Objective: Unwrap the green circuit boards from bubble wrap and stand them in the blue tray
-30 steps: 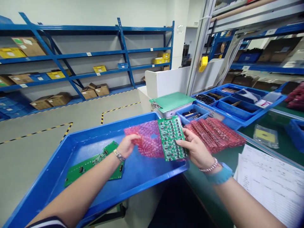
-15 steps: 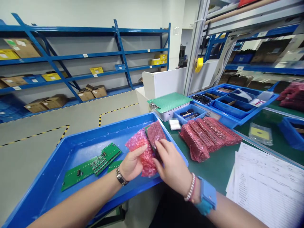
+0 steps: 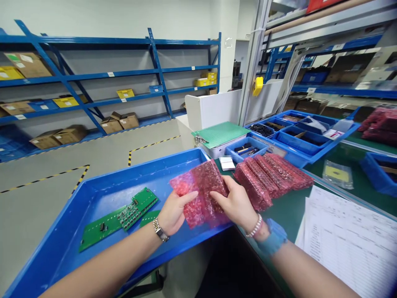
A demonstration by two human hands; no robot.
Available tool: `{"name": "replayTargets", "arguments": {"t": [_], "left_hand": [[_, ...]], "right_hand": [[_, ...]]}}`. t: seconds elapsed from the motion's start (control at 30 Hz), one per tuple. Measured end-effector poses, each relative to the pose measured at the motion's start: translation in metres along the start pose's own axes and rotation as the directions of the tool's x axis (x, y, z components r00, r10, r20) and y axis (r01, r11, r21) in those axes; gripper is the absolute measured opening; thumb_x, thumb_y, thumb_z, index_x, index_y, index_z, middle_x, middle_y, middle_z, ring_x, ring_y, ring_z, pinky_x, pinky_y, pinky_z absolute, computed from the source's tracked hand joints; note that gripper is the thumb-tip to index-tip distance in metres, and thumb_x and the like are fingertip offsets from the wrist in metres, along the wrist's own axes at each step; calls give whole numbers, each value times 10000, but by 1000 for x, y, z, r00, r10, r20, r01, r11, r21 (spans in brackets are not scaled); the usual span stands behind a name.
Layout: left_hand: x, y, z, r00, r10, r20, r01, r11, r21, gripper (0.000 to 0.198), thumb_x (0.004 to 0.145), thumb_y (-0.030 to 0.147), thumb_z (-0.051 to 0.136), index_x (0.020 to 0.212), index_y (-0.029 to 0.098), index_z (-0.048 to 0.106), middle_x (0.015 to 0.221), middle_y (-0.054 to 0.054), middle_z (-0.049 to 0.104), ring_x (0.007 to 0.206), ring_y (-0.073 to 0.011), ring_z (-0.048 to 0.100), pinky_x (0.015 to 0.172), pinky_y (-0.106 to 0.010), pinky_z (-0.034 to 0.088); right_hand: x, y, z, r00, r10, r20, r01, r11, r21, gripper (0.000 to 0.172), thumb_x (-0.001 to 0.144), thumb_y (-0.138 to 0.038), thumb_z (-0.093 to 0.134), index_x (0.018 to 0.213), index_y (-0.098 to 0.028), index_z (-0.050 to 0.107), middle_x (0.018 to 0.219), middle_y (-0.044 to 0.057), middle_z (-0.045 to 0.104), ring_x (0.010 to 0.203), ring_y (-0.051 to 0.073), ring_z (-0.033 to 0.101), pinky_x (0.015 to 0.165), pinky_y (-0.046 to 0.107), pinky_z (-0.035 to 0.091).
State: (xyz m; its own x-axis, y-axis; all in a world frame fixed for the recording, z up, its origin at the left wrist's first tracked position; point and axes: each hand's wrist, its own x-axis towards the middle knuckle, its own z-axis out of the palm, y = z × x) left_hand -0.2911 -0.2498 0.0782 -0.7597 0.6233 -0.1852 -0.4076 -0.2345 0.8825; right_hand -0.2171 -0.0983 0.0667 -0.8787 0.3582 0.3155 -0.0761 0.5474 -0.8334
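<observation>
A pink bubble-wrap bag point(image 3: 207, 182) is held up over the right end of the blue tray. Its right part looks darker, with something flat inside. My left hand point(image 3: 173, 211) pinches the bag's left, lighter part between thumb and fingers. On the bag's right side, my right hand point(image 3: 237, 203) grips the darker part, thumb in front and fingers behind. Green circuit boards point(image 3: 138, 207) lie in the blue tray point(image 3: 102, 186) to the left of my hands, one overlapping another. Part of a further green board shows beside my left hand.
Several wrapped pink packs point(image 3: 273, 178) lie in a row on the green bench. Behind them are a small blue tool bin point(image 3: 246, 148), a green clipboard point(image 3: 221, 134) and a large blue tray of bins point(image 3: 304, 132). Printed sheets point(image 3: 347, 240) lie at the right.
The green board edge visible at the bag before is now covered by pink wrap. My right hand has shifted right to the bag's side, and the bag lies flatter and wider.
</observation>
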Motion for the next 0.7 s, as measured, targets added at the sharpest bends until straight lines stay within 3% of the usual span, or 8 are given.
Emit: {"name": "replayTargets", "arguments": {"t": [0.1, 0.2, 0.33, 0.47, 0.53, 0.57, 0.63, 0.7], "left_hand": [[0, 0, -1, 1000, 1, 7, -1, 999, 43, 372, 720, 124, 654, 1076, 183, 570, 1001, -65, 666, 870, -203, 631, 819, -368, 487], [-5, 0, -1, 979, -34, 202, 41, 999, -31, 330, 776, 177, 606, 1102, 202, 566, 1119, -79, 618, 1000, -219, 582, 867, -368, 458], [-9, 1, -4, 937, 8, 349, 43, 990, -137, 381, 812, 340, 556, 1169, 206, 549, 1250, -97, 532, 1176, -256, 456, 963, -396, 387], [-10, 1, -7, 901, 23, 432, -83, 989, 120, 457, 771, 288, 612, 1218, 273, 519, 1312, -74, 481, 1227, -279, 403, 1002, -453, 334], [-10, 0, -10, 882, 61, 468, -278, 868, 412, 501, 718, 220, 661, 1201, 282, 542, 1348, -67, 446, 1264, -298, 351, 1051, -492, 233], [-9, -1, -12, 859, 105, 501, -404, 742, 536, 506, 695, 180, 671, 1179, 280, 562, 1361, -65, 432, 1291, -309, 304, 1075, -513, 141], [-5, -4, -17, 768, 169, 617, -621, 430, 655, 480, 688, 102, 638, 1131, 282, 595, 1366, -61, 421, 1329, -313, 219, 1073, -533, -30], [-1, -7, -22, 673, 146, 725, -738, 197, 646, 454, 715, 56, 572, 1106, 284, 602, 1358, -70, 426, 1339, -306, 189, 1061, -543, -60]], "right_hand": [[-5, -7, 3, 995, -78, -66, 50, 936, -348, 257, 825, -212, 469, 1078, -169, 488, 895, 83, 631, 798, 238, 596, 713, 365, 465], [-13, -18, 12, 986, -161, 38, 155, 820, -551, 317, 885, -256, 376, 1153, -113, 468, 966, 147, 621, 822, 268, 582, 658, 384, 481], [-18, -21, 23, 953, -285, 104, 292, 765, -575, 641, 836, -430, 466, 1292, 3, 341, 1245, 251, 471, 1010, 337, 508, 762, 461, 484], [-10, -9, 6, 927, -376, -5, 322, 799, -508, 509, 789, -158, 427, 1285, -59, 368, 1155, 175, 553, 979, 259, 532, 801, 390, 483], [-3, -4, -18, 916, -398, -58, 299, 771, -563, 503, 763, -125, 425, 1265, -96, 410, 1040, 133, 607, 897, 234, 553, 785, 361, 474], [1, -1, -33, 905, -418, -80, 274, 716, -642, 492, 771, -137, 436, 1263, -112, 427, 1026, 124, 613, 891, 237, 547, 774, 359, 463], [11, 9, -63, 899, -408, -159, 118, 575, -809, 472, 793, -197, 478, 1263, -158, 452, 1099, 110, 598, 907, 253, 519, 702, 347, 434], [20, 25, -91, 896, -398, -195, -18, 409, -912, 425, 787, -205, 493, 1209, -156, 514, 1126, 99, 601, 861, 260, 492, 595, 343, 377]]}}
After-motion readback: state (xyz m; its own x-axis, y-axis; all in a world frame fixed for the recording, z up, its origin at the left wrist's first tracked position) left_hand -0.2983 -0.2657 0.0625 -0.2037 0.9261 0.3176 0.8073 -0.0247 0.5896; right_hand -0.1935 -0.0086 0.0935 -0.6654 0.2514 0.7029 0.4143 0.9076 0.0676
